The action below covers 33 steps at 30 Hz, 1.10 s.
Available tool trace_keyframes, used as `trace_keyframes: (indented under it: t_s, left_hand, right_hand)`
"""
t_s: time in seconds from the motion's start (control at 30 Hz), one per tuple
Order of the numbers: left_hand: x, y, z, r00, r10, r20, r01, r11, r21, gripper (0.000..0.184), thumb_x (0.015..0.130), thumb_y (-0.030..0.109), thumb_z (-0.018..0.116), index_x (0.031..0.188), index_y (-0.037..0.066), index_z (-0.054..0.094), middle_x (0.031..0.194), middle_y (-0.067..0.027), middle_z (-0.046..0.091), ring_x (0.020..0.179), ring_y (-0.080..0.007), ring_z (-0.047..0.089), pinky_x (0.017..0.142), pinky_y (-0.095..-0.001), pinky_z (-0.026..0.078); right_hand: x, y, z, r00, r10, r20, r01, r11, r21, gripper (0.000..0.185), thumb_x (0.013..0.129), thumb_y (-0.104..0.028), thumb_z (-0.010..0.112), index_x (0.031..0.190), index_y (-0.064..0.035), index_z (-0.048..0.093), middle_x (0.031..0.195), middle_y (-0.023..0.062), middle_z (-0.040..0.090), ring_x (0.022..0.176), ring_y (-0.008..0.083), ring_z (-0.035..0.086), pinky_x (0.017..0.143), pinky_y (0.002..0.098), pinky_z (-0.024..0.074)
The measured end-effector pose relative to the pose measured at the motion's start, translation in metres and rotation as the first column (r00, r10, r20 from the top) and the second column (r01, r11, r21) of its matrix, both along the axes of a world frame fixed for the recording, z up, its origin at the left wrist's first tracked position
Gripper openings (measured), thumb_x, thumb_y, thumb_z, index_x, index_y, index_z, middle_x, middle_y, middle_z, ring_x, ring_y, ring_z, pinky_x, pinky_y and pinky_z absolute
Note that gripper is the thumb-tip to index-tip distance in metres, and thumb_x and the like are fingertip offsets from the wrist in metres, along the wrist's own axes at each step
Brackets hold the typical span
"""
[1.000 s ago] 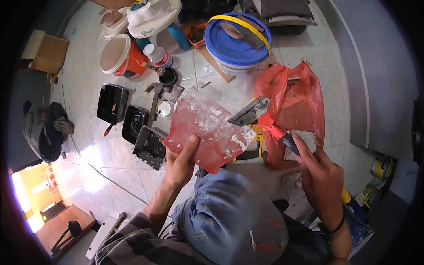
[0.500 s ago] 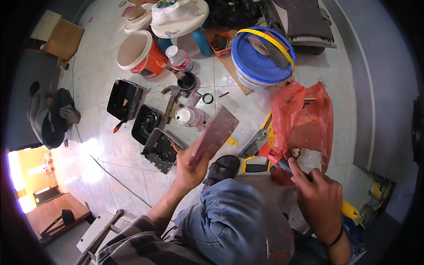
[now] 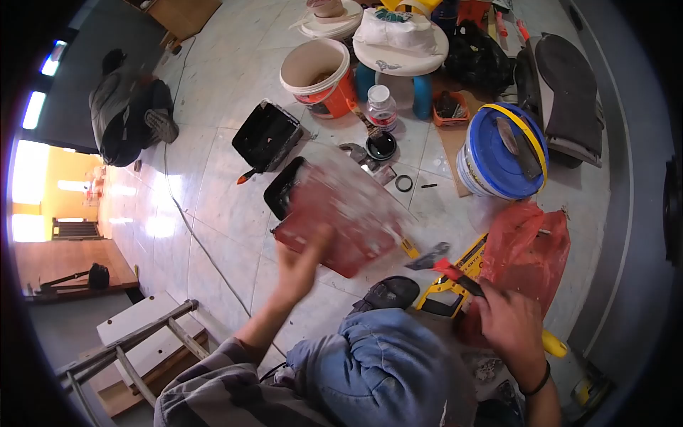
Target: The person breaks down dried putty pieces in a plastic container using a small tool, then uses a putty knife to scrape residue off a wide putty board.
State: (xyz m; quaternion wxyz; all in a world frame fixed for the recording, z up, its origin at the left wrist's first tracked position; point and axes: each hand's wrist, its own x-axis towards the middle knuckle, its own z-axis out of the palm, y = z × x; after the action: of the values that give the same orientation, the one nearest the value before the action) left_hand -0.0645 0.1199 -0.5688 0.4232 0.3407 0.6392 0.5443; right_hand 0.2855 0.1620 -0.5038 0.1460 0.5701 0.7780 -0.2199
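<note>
My left hand [image 3: 302, 267] grips a flat reddish board [image 3: 341, 228] by its near edge, thumb on top. The board is blurred by motion and carries whitish smears on its face. In my right hand [image 3: 512, 320] is a scraper [image 3: 448, 269] with a dark, smeared blade and a red and black handle; its blade points left, apart from the board. A yellow end pokes out below that hand. Behind the board, a black tray [image 3: 281, 188] is partly covered. Close to the scraper lies a yellow-handled hand saw [image 3: 445, 299], beside a red plastic bag [image 3: 530, 249].
Another black tray [image 3: 267, 139], an orange bucket [image 3: 320, 82], a white bottle [image 3: 381, 107] and a blue-lidded bucket [image 3: 501, 153] stand on the tiles. A stool [image 3: 398, 60] is at the back. A person [image 3: 131, 107] crouches at left near a cable; a ladder [image 3: 128, 349] lies lower left.
The board has turned from nearly edge-on to show its broad face, covering a tray and a bottle. The scraper stays in my right hand. My view has shifted, so the surroundings sit farther right.
</note>
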Motion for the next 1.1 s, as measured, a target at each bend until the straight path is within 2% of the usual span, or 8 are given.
trace_keyframes:
  t_s: [0.17,0.3,0.63,0.7,0.77,0.83,0.93,1.1]
  left_hand:
    - [-0.064,0.021,0.047,0.919,0.247,0.306,-0.314,0.930,0.192,0.034,0.108,0.022,0.059,0.135,0.001,0.055,0.125,-0.0067,0.066,0.111,-0.0143,0.067,0.096,-0.0336,0.057]
    - [-0.083,0.019,0.047,0.910,0.325,0.257,-0.382,0.898,0.219,0.034,0.108,0.023,0.060,0.134,0.002,0.055,0.124,-0.0059,0.066,0.112,-0.0129,0.066,0.096,-0.0315,0.057]
    - [-0.089,-0.003,0.024,0.894,0.407,0.185,-0.439,0.879,0.187,0.032,0.105,0.018,0.066,0.131,0.001,0.057,0.113,-0.0038,0.067,0.097,-0.0092,0.066,0.085,-0.0280,0.056]
    - [-0.083,-0.014,0.023,0.851,0.272,-0.449,-0.244,0.962,0.120,0.027,0.106,0.018,0.063,0.124,-0.002,0.063,0.116,-0.0090,0.068,0.105,-0.0150,0.064,0.090,-0.0307,0.054]
    - [-0.080,-0.004,0.018,0.474,0.259,-0.842,0.142,0.921,0.364,0.035,0.084,0.003,0.083,0.118,0.006,0.074,0.097,-0.0075,0.064,0.086,-0.0239,0.067,0.081,-0.0318,0.057]
    - [-0.070,0.002,0.029,0.202,0.184,-0.962,0.406,0.878,0.254,0.046,0.075,0.007,0.087,0.117,0.022,0.078,0.099,-0.0060,0.059,0.092,-0.0252,0.065,0.085,-0.0348,0.058]
    - [-0.059,0.010,0.022,0.013,0.259,-0.966,0.576,0.788,0.219,0.040,0.072,0.011,0.090,0.103,0.030,0.077,0.116,-0.0051,0.056,0.110,-0.0276,0.058,0.101,-0.0491,0.054]
    - [-0.040,0.017,0.015,0.162,0.142,-0.976,0.611,0.763,0.213,0.029,0.082,0.013,0.088,0.100,0.033,0.077,0.109,-0.0031,0.057,0.106,-0.0259,0.060,0.105,-0.0532,0.046]
  right_hand:
    - [-0.069,0.009,-0.041,0.906,0.040,-0.420,-0.168,0.947,-0.274,0.030,0.095,-0.029,0.063,0.114,-0.0063,0.057,0.080,0.0179,0.070,0.081,0.0425,0.071,0.075,0.0547,0.0540]
    - [-0.157,-0.017,-0.124,0.722,0.159,-0.673,-0.268,0.961,-0.061,0.028,0.092,-0.014,0.060,0.117,-0.0036,0.054,0.094,0.0218,0.068,0.089,0.0432,0.069,0.078,0.0528,0.0564]
    - [-0.293,-0.048,-0.204,0.757,0.516,-0.400,-0.254,0.797,0.548,0.022,0.089,-0.016,0.064,0.110,-0.0098,0.062,0.094,0.0075,0.057,0.090,0.0260,0.062,0.082,0.0435,0.0535]
    - [-0.295,-0.051,-0.206,0.782,0.547,-0.299,-0.350,0.782,0.516,0.018,0.090,-0.019,0.064,0.107,-0.0111,0.062,0.093,0.0058,0.057,0.088,0.0225,0.059,0.085,0.0415,0.0509]
    - [-0.298,-0.057,-0.217,0.794,0.535,-0.288,-0.333,0.780,0.530,0.017,0.090,-0.018,0.064,0.106,-0.0109,0.063,0.090,0.0047,0.056,0.086,0.0217,0.057,0.096,0.0459,0.0487]
    - [-0.293,-0.064,-0.232,0.751,0.548,-0.368,-0.242,0.747,0.619,0.022,0.091,-0.016,0.065,0.111,-0.0088,0.066,0.099,0.0071,0.062,0.095,0.0247,0.061,0.106,0.0475,0.0459]
    - [-0.265,-0.029,-0.185,0.429,0.227,-0.875,-0.067,0.973,0.219,0.038,0.093,-0.019,0.068,0.129,-0.0067,0.065,0.133,0.0186,0.062,0.119,0.0275,0.062,0.100,0.0445,0.0496]
    - [-0.117,-0.020,-0.149,0.775,0.352,-0.525,-0.313,0.935,0.164,0.028,0.088,-0.030,0.073,0.105,-0.0091,0.066,0.096,0.0106,0.065,0.091,0.0307,0.070,0.075,0.0470,0.0565]
